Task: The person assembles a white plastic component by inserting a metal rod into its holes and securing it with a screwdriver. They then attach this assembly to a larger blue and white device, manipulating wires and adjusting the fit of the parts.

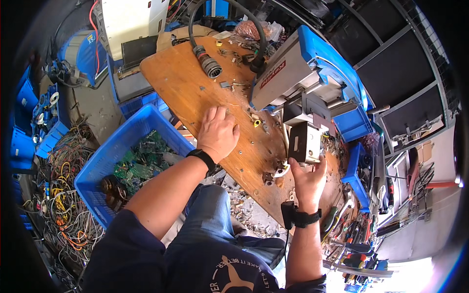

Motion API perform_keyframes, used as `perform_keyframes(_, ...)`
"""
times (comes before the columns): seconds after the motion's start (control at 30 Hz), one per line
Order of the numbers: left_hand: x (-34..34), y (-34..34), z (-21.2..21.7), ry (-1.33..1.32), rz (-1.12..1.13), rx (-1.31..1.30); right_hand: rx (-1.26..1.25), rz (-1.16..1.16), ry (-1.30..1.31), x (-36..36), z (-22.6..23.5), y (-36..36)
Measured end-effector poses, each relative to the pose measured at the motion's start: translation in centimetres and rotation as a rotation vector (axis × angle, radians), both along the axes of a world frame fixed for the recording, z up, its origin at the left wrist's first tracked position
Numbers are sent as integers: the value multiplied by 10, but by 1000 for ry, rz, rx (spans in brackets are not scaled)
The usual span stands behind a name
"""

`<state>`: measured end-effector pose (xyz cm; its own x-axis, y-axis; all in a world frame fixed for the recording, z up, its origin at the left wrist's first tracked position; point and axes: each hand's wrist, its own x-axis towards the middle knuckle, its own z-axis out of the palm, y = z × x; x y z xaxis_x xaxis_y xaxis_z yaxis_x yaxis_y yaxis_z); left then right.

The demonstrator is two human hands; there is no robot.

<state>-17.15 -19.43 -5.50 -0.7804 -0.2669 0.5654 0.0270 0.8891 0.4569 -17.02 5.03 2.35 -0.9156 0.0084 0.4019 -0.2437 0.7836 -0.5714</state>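
Note:
My left hand [216,133] rests on the wooden tabletop near its left edge, fingers apart and nothing seen in them. At the right, my right hand [309,184] grips the near end of a beige, box-shaped metal part [311,143]. Thumb and fingers are on opposite sides of it; a dark opening and small round holes show on the part. Its far end is against or just under the dark block of a blue and white bench machine [281,73]; I cannot tell whether they touch. A white curved piece [282,170] lies by the thumb.
The wooden table [171,73] carries metal scraps and a thick cable with a round connector [210,66]. A blue crate [93,183] of green circuit boards stands at the left, beside tangled wires [68,200]. Hand tools [354,244] and a blue bin [357,173] are at the right.

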Motion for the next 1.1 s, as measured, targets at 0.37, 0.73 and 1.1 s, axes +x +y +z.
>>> perform_keyframes(0.37, 0, -4, -4, 73, -10, 43, -241, 118, -36, -7, -3, -4)
perform_keyframes(0.73, 2, -5, -7, 68, 8, 224, -188, 47, -174, 0, 9, 0)
perform_keyframes(1.1, 1, -14, -3, 63, -34, 388, -143, -105, -167, 5, 11, 1)
